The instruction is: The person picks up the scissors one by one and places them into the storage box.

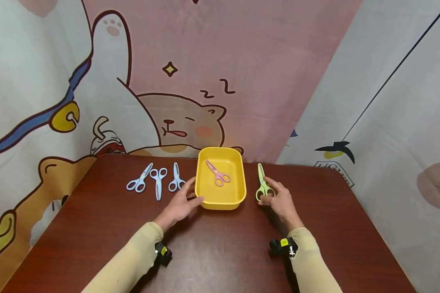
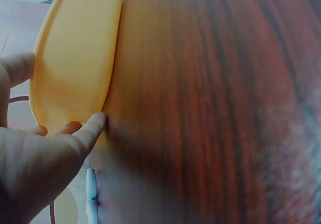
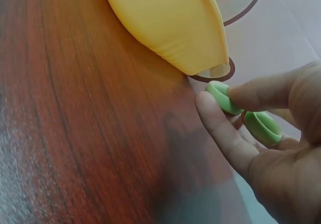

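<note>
My right grip (image 1: pixel 281 201) pinches the green scissors (image 1: pixel 262 181) by their finger loops, thumb against fingers; their long axis runs away from me, blades toward the printed backdrop (image 1: pixel 264 101), tips leaning slightly left; I cannot tell whether they rest on the table (image 1: pixel 220 248) or sit just above it. What matters most, I judge, is the sideways relation: the yellow tray (image 1: pixel 221 206) stands just left of these scissors, with a narrow strip of table between; its own long axis runs nearly the same way, so a shift toward it would go across the blades rather than along them. The right grip is the one at the scissors; my left grip (image 1: pixel 179 205) is at the tray's opposite side, thumb at the near left corner of the rim, fingers fairly straight against the outside, touching but not clenched. Inside the tray lie pink scissors (image 1: pixel 218 173), tips pointing away and left; three pairs of blue scissors (image 1: pixel 158 189) lie on the table beyond my left grip, the nearest just beside its fingers.
</note>
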The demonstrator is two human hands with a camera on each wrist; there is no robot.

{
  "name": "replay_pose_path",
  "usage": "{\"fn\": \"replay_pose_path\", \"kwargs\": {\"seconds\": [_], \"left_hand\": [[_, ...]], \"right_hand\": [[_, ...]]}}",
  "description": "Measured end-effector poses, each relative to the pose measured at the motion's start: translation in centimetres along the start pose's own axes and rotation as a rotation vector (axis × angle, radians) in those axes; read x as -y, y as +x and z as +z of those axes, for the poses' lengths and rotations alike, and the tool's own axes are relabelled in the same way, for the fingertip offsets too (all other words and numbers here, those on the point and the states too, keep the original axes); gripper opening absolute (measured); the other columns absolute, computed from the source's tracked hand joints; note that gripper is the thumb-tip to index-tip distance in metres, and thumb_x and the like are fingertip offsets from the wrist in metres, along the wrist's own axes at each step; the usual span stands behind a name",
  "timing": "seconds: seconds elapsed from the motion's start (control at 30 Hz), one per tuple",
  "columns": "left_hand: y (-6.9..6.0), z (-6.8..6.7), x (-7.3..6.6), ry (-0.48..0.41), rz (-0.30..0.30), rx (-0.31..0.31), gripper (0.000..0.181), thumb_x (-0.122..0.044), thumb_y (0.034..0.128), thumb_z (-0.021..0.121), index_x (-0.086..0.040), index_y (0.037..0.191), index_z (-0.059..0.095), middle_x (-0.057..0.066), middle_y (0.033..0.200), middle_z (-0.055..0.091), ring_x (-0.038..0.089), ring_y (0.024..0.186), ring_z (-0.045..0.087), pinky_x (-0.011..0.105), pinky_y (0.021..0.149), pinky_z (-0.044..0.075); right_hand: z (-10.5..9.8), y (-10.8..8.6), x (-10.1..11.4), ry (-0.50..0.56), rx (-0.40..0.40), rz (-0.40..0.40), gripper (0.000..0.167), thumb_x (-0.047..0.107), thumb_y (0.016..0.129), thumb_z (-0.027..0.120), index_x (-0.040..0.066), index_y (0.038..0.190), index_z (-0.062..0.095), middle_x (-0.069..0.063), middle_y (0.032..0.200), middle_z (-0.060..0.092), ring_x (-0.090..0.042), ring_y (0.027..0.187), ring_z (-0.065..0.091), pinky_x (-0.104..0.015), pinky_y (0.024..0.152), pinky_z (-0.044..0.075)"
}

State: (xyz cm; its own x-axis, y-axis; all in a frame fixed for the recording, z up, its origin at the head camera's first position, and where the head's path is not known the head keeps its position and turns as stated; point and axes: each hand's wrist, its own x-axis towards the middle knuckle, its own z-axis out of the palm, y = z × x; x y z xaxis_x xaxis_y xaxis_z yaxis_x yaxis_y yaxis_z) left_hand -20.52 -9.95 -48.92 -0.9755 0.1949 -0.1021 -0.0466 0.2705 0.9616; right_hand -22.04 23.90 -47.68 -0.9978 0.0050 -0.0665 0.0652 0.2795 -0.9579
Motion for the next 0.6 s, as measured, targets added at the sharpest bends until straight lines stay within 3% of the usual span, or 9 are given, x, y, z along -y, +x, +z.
{"fn": "replay_pose_path", "kwargs": {"seconds": [0.33, 0.6], "left_hand": [[0.0, 0.0, -0.1, 0.024, -0.001, -0.001, 0.076, -0.016, 0.1008, 0.068, -0.016, 0.164, 0.026, 0.013, 0.16, 0.044, 0.033, 0.135, 0.054, 0.047, 0.106, 0.05], [-0.1, 0.0, -0.2, 0.025, -0.006, -0.001, 0.077, -0.016, 0.1005, 0.069, -0.016, 0.164, 0.026, 0.014, 0.159, 0.044, 0.033, 0.136, 0.053, 0.046, 0.105, 0.051]], "right_hand": [[0.0, 0.1, 0.3, 0.015, 0.017, 0.007, 0.076, -0.015, 0.088, 0.069, 0.009, 0.156, 0.046, -0.017, 0.125, 0.041, -0.02, 0.085, 0.057, -0.035, 0.075, 0.063], [0.3, -0.2, 1.1, 0.039, 0.027, 0.001, 0.077, -0.015, 0.087, 0.069, 0.007, 0.156, 0.045, -0.02, 0.128, 0.043, -0.018, 0.084, 0.063, -0.043, 0.08, 0.062]]}}
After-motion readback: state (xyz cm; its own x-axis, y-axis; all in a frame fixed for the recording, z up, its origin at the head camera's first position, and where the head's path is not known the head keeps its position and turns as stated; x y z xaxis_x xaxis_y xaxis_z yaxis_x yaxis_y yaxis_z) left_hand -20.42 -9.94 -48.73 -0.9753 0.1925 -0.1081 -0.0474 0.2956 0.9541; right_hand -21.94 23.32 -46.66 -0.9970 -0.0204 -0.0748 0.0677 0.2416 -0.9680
